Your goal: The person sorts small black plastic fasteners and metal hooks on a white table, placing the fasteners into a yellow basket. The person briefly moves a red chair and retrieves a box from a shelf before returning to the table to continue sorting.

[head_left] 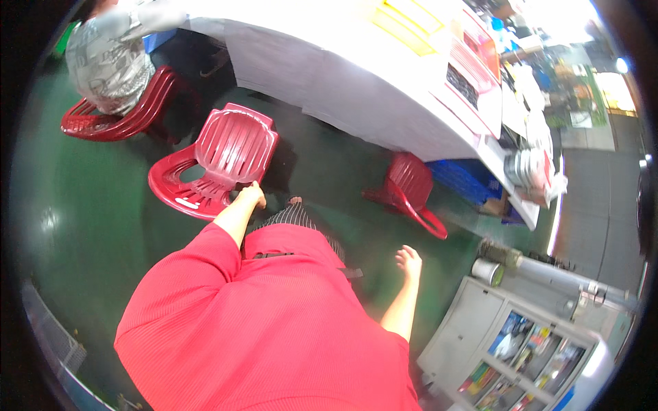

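Note:
My left hand (256,196) is closed at the near right side of a red plastic armchair (229,142). Its fingers are partly hidden, but they appear wrapped round the chair's edge. The chair has a slatted seat and a backrest with an oval gap beside the arm. Out to my right, my right hand (409,261) hangs in the air over the green floor. Its fingers are loosely bent and apart, with nothing in them. Nearest to it is a second red plastic chair (409,185), partly under the long table.
A long white-draped table (329,82) curves across the far side, with yellow trays (409,24) on top. Stacked red chairs (140,113) at the far left bear a clear plastic bag (110,65). At the lower right stand a grey cabinet (473,318) and a white tin (486,271).

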Action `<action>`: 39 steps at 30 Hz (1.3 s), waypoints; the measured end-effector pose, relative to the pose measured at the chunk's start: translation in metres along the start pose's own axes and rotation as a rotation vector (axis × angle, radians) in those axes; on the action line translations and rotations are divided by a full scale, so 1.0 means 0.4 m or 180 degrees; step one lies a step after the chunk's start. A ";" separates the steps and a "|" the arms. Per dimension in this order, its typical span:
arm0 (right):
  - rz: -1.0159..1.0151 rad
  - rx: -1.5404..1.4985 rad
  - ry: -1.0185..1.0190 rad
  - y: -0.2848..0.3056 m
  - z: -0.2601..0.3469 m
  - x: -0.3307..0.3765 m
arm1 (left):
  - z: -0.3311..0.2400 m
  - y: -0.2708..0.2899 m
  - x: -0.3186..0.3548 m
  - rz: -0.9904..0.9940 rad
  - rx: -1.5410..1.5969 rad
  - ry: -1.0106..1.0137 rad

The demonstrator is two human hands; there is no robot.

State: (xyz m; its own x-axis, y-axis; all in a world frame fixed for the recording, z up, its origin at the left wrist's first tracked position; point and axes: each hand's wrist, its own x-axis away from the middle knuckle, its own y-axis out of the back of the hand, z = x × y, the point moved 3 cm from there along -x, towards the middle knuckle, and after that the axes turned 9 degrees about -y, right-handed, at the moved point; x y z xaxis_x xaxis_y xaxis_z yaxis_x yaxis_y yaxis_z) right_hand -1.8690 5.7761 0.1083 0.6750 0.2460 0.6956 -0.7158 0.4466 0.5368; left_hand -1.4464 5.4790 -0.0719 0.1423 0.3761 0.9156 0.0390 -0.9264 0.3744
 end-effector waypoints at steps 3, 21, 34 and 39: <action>0.0497 0.0518 -0.0084 -0.047 0.150 -0.126 | -0.016 0.047 0.094 -0.0407 -0.0007 0.0251; 0.1724 0.2575 0.3474 -0.495 1.385 -0.419 | -0.253 0.238 0.017 -0.2119 0.2238 -0.0253; 0.1772 0.3274 0.3821 -0.648 1.437 -0.529 | -0.491 0.848 0.010 -0.2734 0.2282 -0.1480; 0.1789 0.3561 0.3076 -0.723 1.507 -0.491 | -0.500 1.175 0.007 -0.3184 0.2078 -0.2252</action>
State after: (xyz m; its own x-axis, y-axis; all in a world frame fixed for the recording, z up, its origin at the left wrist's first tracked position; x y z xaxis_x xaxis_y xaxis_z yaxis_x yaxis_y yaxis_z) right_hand -1.9022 5.0799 0.1042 -0.1692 0.7825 0.5992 -0.3730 -0.6136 0.6960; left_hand -1.6255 5.0481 0.1359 0.2378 0.9705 -0.0396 0.8429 -0.1859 0.5049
